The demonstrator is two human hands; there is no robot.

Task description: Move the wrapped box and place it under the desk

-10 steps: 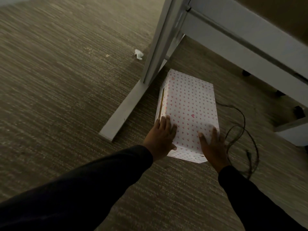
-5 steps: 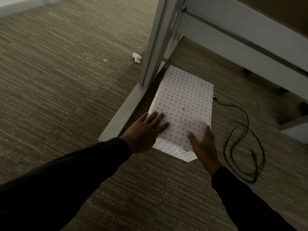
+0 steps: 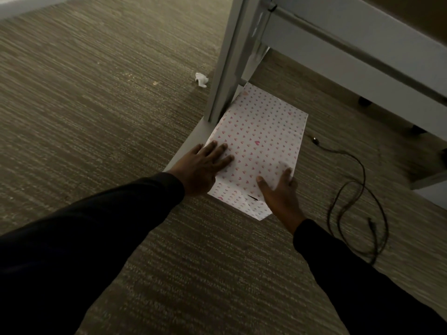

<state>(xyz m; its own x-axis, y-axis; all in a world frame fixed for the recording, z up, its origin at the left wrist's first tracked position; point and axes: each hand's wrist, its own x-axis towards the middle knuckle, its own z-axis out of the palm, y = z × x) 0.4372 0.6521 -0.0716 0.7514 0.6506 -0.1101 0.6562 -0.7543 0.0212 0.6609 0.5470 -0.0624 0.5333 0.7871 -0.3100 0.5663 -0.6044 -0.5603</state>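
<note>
The wrapped box point(image 3: 261, 143), white paper with small pink hearts, lies flat on the carpet beside the grey desk leg point(image 3: 232, 68) and its floor foot. Its far end reaches under the desk frame point(image 3: 362, 49). My left hand point(image 3: 205, 165) lies flat on the box's near left top, fingers spread. My right hand point(image 3: 280, 197) grips the near right corner, thumb on top and fingers around the side.
A black cable point(image 3: 358, 204) loops on the carpet right of the box, its plug near my right sleeve. A crumpled white scrap point(image 3: 201, 79) lies left of the desk leg. Dark casters point(image 3: 365, 101) stand farther under the desk.
The box has slid left against the desk foot. My left hand has flattened out on its top with fingers spread, and my right hand now sits at the near right corner.
</note>
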